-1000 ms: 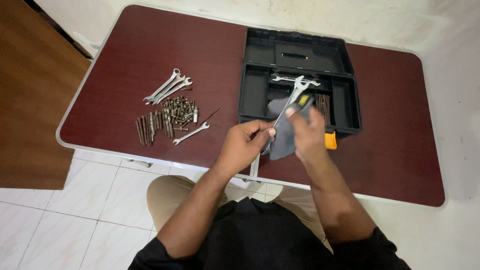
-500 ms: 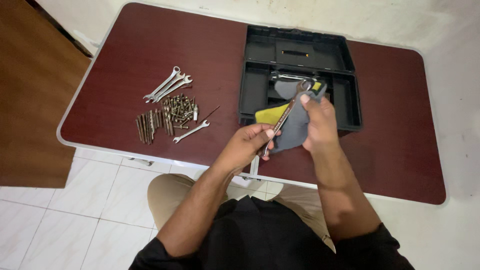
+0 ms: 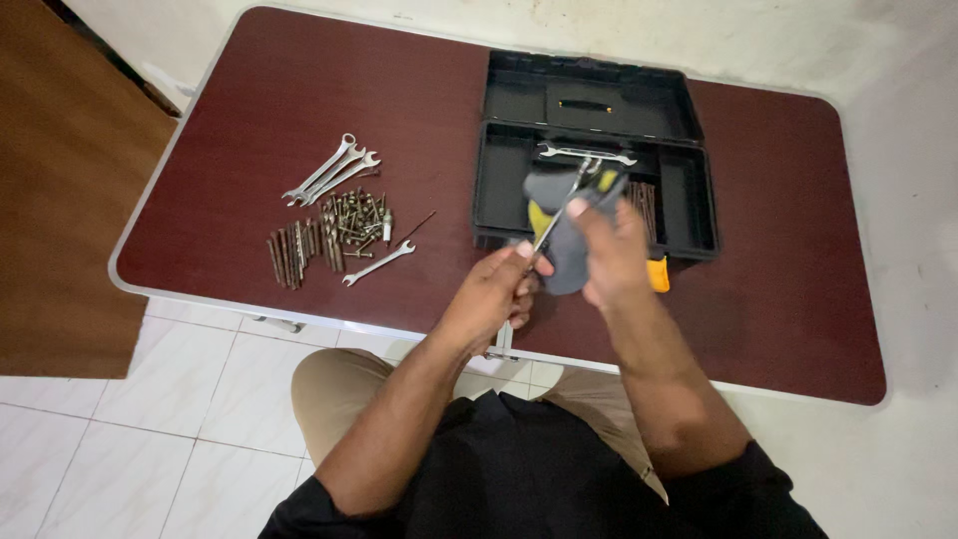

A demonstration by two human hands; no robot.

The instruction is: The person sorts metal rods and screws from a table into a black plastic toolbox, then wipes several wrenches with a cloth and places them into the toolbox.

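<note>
My left hand (image 3: 496, 291) grips the lower end of a slim metal wrench (image 3: 559, 215) that slants up toward the open toolbox. My right hand (image 3: 611, 250) holds a grey and yellow cloth (image 3: 561, 235) wrapped around the wrench's upper part. Both hands hover over the table's near edge, just in front of the black toolbox (image 3: 689, 215). Another wrench (image 3: 586, 155) lies inside the box's tray.
On the dark red table (image 3: 249, 120), left of the box, lie a fan of wrenches (image 3: 331, 172), a heap of screws and bits (image 3: 339, 225) and one lone wrench (image 3: 377, 265). An orange item (image 3: 658, 274) peeks out beside my right hand. White floor tiles lie below.
The wrench and cloth have stayed in my hands; my right hand has slid the cloth up along the wrench, toward the toolbox.
</note>
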